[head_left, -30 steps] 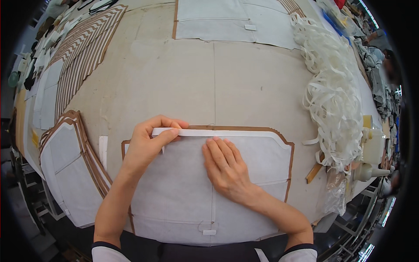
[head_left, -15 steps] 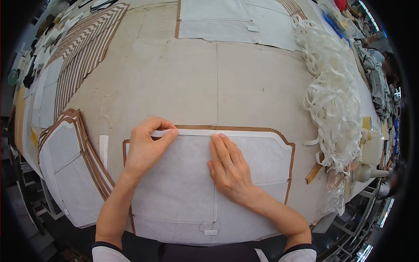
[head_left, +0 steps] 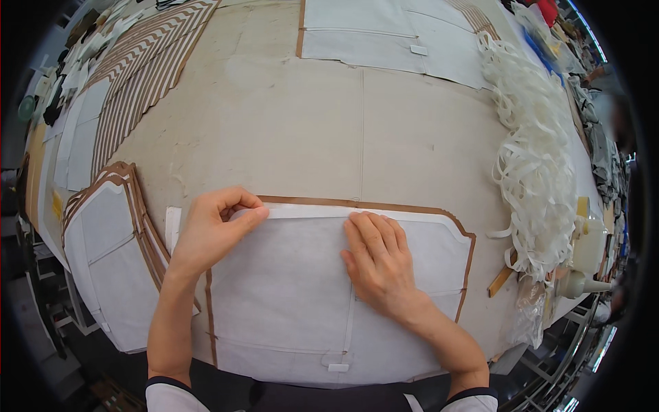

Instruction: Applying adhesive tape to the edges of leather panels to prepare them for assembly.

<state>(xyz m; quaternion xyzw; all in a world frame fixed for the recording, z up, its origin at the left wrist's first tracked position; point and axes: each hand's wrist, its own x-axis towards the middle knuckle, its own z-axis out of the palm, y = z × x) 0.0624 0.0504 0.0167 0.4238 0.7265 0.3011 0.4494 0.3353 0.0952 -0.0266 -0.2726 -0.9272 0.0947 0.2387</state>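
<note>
A white fabric panel (head_left: 274, 295) with brown edging (head_left: 405, 207) lies flat before me. Along its far edge runs a narrow white tape (head_left: 309, 212). Near the panel's far left corner, my left hand (head_left: 216, 226) pinches the tape's left part between thumb and forefinger. My right hand (head_left: 384, 264) rests flat, its fingertips pressing on the tape about midway along that edge. The far left corner is hidden behind my left hand. A small white label (head_left: 338, 368) shows at the near edge.
At left lies a stack of similar brown-edged panels (head_left: 113, 261), with striped fabric (head_left: 147, 75) beyond. A heap of loose white tape (head_left: 535, 172) covers the right side, near a squeeze bottle (head_left: 580, 283) and a clear plastic bag (head_left: 528, 312). Another panel (head_left: 357, 44) lies at the far side.
My left hand has slid leftward along the panel's far edge, away from the right hand. The right hand keeps its place on the tape. The whole view has shifted slightly.
</note>
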